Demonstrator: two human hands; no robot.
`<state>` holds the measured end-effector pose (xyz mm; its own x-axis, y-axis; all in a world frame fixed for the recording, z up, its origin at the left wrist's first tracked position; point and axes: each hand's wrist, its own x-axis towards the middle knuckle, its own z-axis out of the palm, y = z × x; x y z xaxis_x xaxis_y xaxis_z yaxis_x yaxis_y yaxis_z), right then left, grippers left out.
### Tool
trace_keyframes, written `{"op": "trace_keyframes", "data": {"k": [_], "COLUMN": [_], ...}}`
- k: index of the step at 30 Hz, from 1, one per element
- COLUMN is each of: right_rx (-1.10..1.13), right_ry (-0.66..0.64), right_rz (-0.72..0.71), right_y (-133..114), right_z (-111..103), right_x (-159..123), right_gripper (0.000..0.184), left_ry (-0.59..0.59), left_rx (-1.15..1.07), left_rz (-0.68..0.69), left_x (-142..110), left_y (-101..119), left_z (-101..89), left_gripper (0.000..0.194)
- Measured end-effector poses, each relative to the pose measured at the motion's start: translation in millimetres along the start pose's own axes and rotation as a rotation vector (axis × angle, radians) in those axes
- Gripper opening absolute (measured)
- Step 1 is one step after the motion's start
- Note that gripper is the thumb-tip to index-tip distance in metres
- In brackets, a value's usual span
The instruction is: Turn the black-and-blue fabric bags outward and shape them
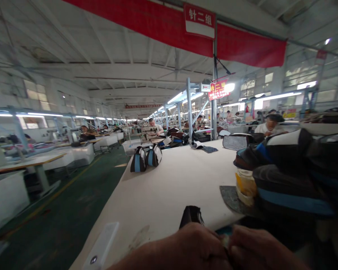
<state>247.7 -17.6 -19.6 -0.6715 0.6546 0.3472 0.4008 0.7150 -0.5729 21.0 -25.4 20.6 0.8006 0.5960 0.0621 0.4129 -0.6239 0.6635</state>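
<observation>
At the bottom edge of the head view, my left hand (186, 245) and my right hand (259, 249) are pressed together, fingers curled. Both close on a small dark piece (192, 215) that sticks up just beyond the left knuckles; what it is stays unclear. The hands hover over the near end of a long white worktable (169, 180). Motion smears the picture.
A pile of black, blue and white bags (295, 172) fills the table's right side, with a yellowish jar (245, 184) beside it. Two small blue-black bags (146, 157) stand at the far left edge. A white strip (101, 245) lies near. Other workers sit at distant tables. A green aisle runs left.
</observation>
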Motion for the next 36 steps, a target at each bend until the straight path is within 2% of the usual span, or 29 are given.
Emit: {"op": "trace_keyframes", "data": {"k": [3,4,6,8,11,13,15,17,19,23,25,31,36], "right_rx": [0.144,0.193,0.246,0.152,-0.047,0.067,0.37,0.643,0.773,0.698,0.639,0.56,0.604], "right_ry": [-0.199,-0.318,-0.414,-0.358,-0.158,-0.128,-0.195,-0.26,-0.285,-0.327,-0.337,-0.274,-0.266], "right_rz": [0.1,0.093,0.066,0.022,0.012,0.032,0.056,0.065,0.047,-0.087,-0.149,-0.179,-0.188], "right_y": [-9.8,-10.5,-9.5,-9.2,-11.5,-9.0,0.5,14.2,25.5,30.1,28.2,29.9,26.8], "right_z": [-29.4,-39.5,-56.0,-64.8,-63.2,-56.1,-46.8,-36.9,-27.3,-11.7,-5.4,3.5,-4.5], "right_x": [10.3,14.2,23.2,34.6,54.3,64.8,69.9,69.4,65.4,60.2,61.5,64.4,60.3], "right_gripper": [0.017,0.016,0.012,0.009,0.005,0.007,0.018,0.034,0.039,0.024,0.025,0.026,0.022], "left_ry": [0.032,0.023,0.001,0.005,-0.006,-0.021,-0.033,-0.052,-0.081,-0.095,-0.063,0.013,0.043], "left_rx": [0.205,0.242,0.269,0.267,0.216,0.164,0.121,0.066,-0.023,-0.205,-0.24,-0.335,-0.508], "left_rz": [0.045,0.042,0.045,0.051,0.012,-0.03,-0.083,-0.154,-0.236,-0.369,-0.406,-0.488,-0.5], "left_x": [6.8,9.7,16.9,25.2,31.1,26.2,14.7,0.1,-13.6,-27.6,-27.6,-21.8,-20.2], "left_y": [20.8,24.0,22.9,14.5,-0.4,-8.6,-17.0,-26.0,-32.9,-31.7,-26.2,-19.0,-18.1], "left_z": [0.3,-2.3,-12.7,-27.7,-50.4,-60.0,-62.6,-59.9,-55.9,-50.7,-45.7,-16.9,-9.9], "left_gripper": [0.028,0.026,0.027,0.031,0.035,0.037,0.037,0.037,0.036,0.034,0.035,0.043,0.032]}}
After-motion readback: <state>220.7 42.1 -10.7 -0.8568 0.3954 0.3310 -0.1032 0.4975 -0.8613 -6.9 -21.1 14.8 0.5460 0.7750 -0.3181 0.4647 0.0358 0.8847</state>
